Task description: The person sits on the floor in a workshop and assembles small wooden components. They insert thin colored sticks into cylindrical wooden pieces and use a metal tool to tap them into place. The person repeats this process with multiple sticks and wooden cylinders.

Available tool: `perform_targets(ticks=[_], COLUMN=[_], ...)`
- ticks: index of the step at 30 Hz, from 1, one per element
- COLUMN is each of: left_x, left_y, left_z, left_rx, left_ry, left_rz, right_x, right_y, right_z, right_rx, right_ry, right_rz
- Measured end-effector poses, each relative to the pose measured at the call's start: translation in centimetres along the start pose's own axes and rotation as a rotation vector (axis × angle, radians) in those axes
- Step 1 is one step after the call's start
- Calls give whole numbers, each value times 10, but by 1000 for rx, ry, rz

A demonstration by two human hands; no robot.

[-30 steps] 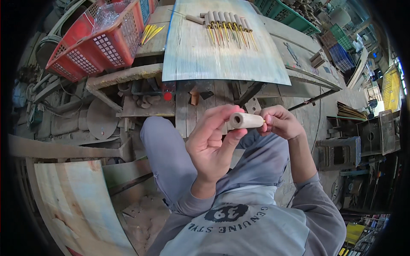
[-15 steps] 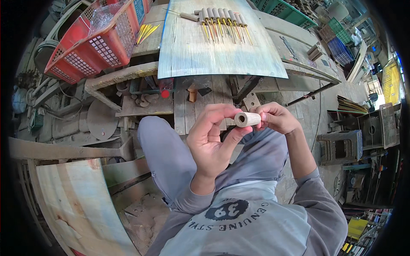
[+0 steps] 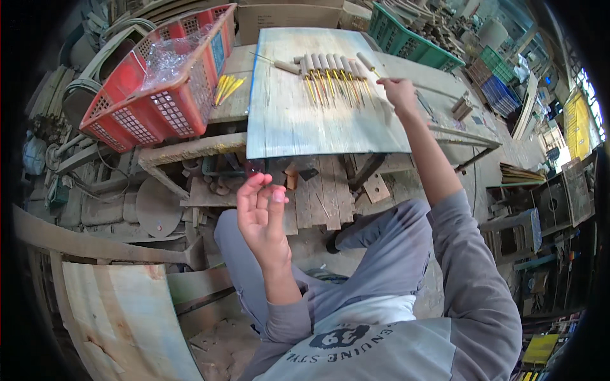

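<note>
My left hand [image 3: 260, 213] is raised in front of me, fingers apart and holding nothing. My right hand [image 3: 399, 92] reaches out over a pale wooden board [image 3: 318, 124]. Its fingers pinch the thin yellow stick end of a pale paper tube [image 3: 366, 62]. That tube lies tilted at the right end of a row of like tubes on yellow sticks [image 3: 327, 73] across the far part of the board. One more tube [image 3: 286, 66] lies crosswise at the row's left end.
A red plastic basket [image 3: 159, 89] with clear plastic inside stands tilted left of the board, loose yellow sticks [image 3: 225, 89] beside it. A green crate [image 3: 406, 32] and blue crates [image 3: 502, 82] stand behind. Wood scraps and metal parts crowd the floor below the bench.
Both hands held a pale tube close to my chest. My right hand has since carried it out to the row on the board, and my left hand has let go and opened.
</note>
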State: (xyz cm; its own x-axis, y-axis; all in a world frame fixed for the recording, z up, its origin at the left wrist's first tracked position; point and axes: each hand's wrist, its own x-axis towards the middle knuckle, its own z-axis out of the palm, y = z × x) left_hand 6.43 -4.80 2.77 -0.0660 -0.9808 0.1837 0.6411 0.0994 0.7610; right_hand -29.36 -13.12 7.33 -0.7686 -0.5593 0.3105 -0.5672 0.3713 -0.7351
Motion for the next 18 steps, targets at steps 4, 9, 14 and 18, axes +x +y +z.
perform_targets(ticks=[4,9,14,18], left_x=[1,6,9,16], left_y=[-6,-6,-5,-11], left_z=[-7,-12,-21,-18], left_rx=[-3,-3,7,-27], left_ry=[12,-8,-18,1], left_rz=[-47,-80,-122,-145], right_x=[18,6,18,65], right_y=[16,-3,-22,-26], right_z=[21,30,29,29], right_rx=[-147,-301,-543,-358], right_ry=[13,-4,-84,-206], right_rz=[-62,-121,-233,-408])
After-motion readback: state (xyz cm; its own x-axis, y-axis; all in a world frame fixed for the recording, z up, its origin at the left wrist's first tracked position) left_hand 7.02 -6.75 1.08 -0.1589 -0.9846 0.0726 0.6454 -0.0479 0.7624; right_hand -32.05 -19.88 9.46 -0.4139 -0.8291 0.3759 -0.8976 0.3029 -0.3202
